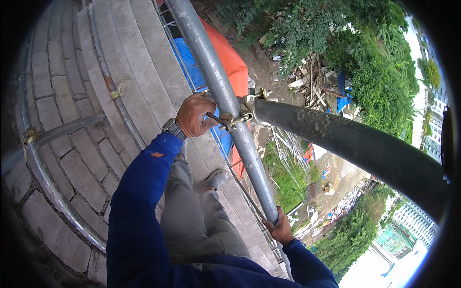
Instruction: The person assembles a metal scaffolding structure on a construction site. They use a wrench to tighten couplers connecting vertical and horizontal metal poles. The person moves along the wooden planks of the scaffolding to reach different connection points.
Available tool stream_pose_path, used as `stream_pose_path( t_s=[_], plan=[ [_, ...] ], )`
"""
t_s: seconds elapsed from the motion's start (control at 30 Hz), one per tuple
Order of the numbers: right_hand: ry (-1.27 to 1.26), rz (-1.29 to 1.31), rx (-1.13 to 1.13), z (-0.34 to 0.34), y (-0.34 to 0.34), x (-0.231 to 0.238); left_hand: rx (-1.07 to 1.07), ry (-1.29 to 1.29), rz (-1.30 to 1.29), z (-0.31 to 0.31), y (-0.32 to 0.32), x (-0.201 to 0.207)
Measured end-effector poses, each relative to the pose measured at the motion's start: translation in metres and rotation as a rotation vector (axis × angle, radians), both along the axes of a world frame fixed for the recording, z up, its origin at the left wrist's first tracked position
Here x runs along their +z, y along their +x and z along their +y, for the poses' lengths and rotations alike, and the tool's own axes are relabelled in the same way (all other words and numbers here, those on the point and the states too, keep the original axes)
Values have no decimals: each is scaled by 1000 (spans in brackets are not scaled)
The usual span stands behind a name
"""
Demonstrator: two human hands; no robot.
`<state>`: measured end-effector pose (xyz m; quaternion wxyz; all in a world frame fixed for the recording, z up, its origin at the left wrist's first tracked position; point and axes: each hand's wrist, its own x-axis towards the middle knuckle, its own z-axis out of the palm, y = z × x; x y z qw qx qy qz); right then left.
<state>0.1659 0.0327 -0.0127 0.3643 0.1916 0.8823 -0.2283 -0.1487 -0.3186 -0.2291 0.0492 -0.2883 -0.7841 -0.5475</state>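
My left hand (194, 115) is closed around a short dark wrench (218, 118), whose head meets the scaffold clamp (249, 111). The clamp is brass-coloured and sits where a grey steel pipe (211, 60) crosses a dark, thicker-looking pole (341, 134). Most of the wrench's handle is hidden in my fist. Lower down, my right hand (281, 228) grips the near end of the grey pipe, fingers wrapped round it.
I stand on a plank walkway (144, 53), a shoe (217, 179) near its edge. A brick wall (62, 91) and bent metal pipes (53, 187) are at left. Far below lie orange (230, 57) and blue sheets (188, 60), scrap wood (314, 79), trees (370, 72).
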Motion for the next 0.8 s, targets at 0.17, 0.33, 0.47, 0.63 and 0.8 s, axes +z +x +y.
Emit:
stream_pose_path(
  t_s=[0.17,0.33,0.47,0.63,0.8],
  plan=[
    [22,-74,-31,5,7,-5,15,34,22,3,-1,2],
    [53,-98,7,17,20,-15,118,115,-73,24,29,-8],
    [43,-84,-5,24,34,-17,152,158,-142,30,42,0],
    [-28,41,50,10,17,-9,334,350,-405,64,82,23],
    [15,134,133,12,20,-8,492,569,-722,103,123,39]
  ],
)
